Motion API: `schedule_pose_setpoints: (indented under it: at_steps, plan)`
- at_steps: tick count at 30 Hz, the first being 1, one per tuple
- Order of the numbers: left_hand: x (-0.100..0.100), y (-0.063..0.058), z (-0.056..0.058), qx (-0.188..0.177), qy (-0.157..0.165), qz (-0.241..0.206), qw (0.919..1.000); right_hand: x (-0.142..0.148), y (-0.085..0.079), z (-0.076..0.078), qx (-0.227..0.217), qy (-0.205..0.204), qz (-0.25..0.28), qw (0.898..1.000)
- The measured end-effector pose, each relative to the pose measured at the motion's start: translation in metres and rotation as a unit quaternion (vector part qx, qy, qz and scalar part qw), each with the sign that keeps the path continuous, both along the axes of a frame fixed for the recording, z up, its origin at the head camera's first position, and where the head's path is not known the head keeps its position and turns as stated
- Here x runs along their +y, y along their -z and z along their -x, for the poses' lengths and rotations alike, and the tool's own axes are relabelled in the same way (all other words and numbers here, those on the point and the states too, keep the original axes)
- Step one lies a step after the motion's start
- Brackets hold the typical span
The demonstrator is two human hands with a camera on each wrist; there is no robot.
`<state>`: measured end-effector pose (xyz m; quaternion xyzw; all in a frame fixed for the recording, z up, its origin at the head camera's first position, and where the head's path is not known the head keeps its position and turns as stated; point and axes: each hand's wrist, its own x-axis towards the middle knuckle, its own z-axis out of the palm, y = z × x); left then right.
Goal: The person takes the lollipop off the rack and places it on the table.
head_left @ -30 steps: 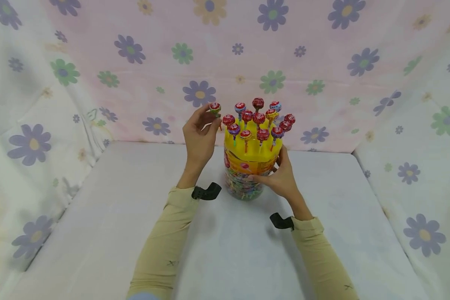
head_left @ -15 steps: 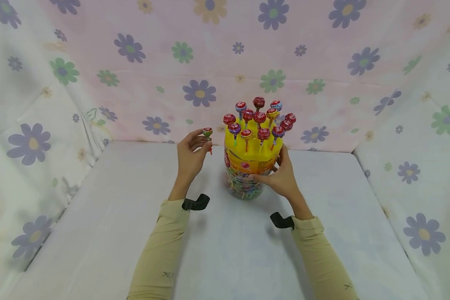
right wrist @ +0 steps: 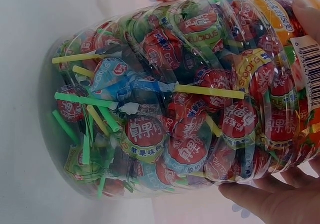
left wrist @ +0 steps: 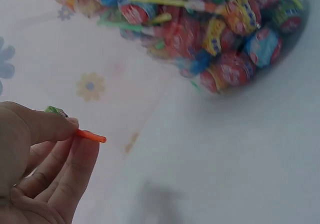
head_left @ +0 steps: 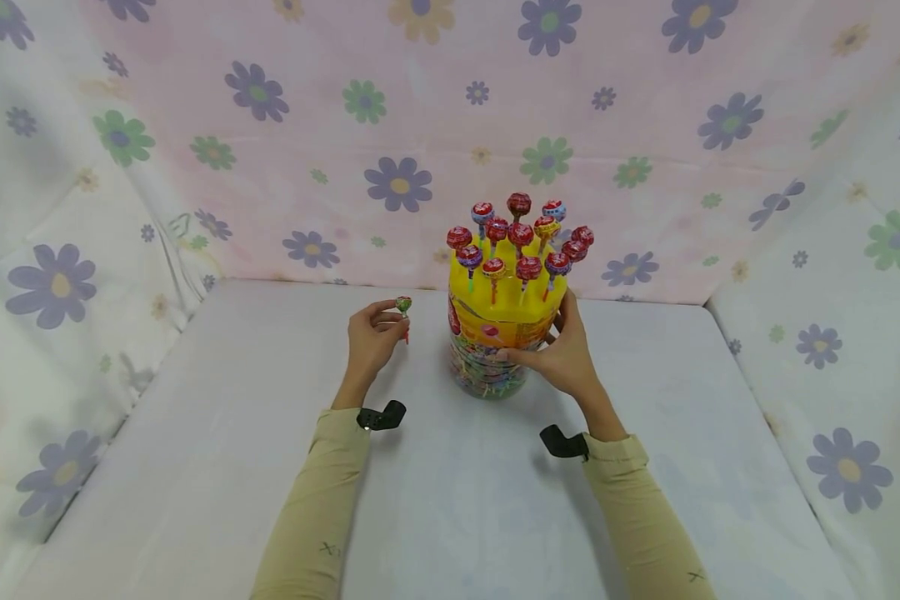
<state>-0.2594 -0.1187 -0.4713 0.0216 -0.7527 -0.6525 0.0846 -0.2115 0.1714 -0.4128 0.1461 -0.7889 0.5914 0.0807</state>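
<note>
My left hand (head_left: 370, 340) pinches a lollipop (head_left: 403, 304) by its stick, left of the jar and apart from it. The candy has a green and red wrapper and points up in the head view. In the left wrist view the orange stick (left wrist: 93, 136) pokes out past thumb and fingertips. A clear jar with a yellow top (head_left: 506, 310) stands upright on the table, several wrapped lollipops (head_left: 520, 235) standing in its top. My right hand (head_left: 566, 354) grips the jar's right side. More lollipops (right wrist: 145, 134) show through the jar's wall in the right wrist view.
The white-covered table (head_left: 450, 500) lies under both forearms. A flowered cloth (head_left: 450, 100) hangs behind it, with more cloth at both sides. Black wrist cameras (head_left: 382, 415) sit on both cuffs.
My left hand has moved down and left with the lollipop, away from the jar's top and closer to the table. My right hand and the jar have stayed in place.
</note>
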Motion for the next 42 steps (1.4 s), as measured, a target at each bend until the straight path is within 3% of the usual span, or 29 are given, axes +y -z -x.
schedule_pose_setpoints:
  at_steps: [5, 11, 19, 26, 33, 35, 39, 42]
  plan:
    - [-0.006, 0.01, 0.004, -0.045, -0.008, 0.041, 0.9981, 0.005, 0.016, 0.009, 0.008, 0.004, 0.001, 1.0]
    - [-0.013, 0.018, 0.01, -0.074, -0.019, 0.089, 0.9931, -0.002, -0.009, -0.007, 0.004, -0.002, -0.001, 1.0]
    - [-0.017, 0.028, 0.016, -0.065, -0.045, 0.183, 0.9798, -0.003, -0.008, -0.008, -0.004, -0.001, 0.003, 1.0]
    - [-0.016, 0.034, 0.015, -0.057, -0.056, 0.216, 0.9731, -0.004, -0.01, -0.01, -0.013, -0.007, 0.006, 1.0]
    - [-0.017, 0.03, 0.017, -0.051, -0.053, 0.218, 0.9732, -0.005, -0.012, -0.008, -0.007, -0.008, 0.002, 1.0]
    - [-0.018, 0.026, 0.018, -0.047, -0.052, 0.219, 0.9731, -0.002, -0.005, -0.002, -0.004, -0.006, 0.001, 1.0]
    - [-0.018, 0.014, 0.018, -0.03, -0.04, 0.219, 0.9744, 0.004, 0.013, 0.009, -0.003, -0.002, 0.005, 1.0]
    - [-0.015, -0.001, 0.018, 0.007, -0.015, 0.206, 0.9785, 0.007, 0.021, 0.013, -0.002, -0.001, 0.008, 1.0]
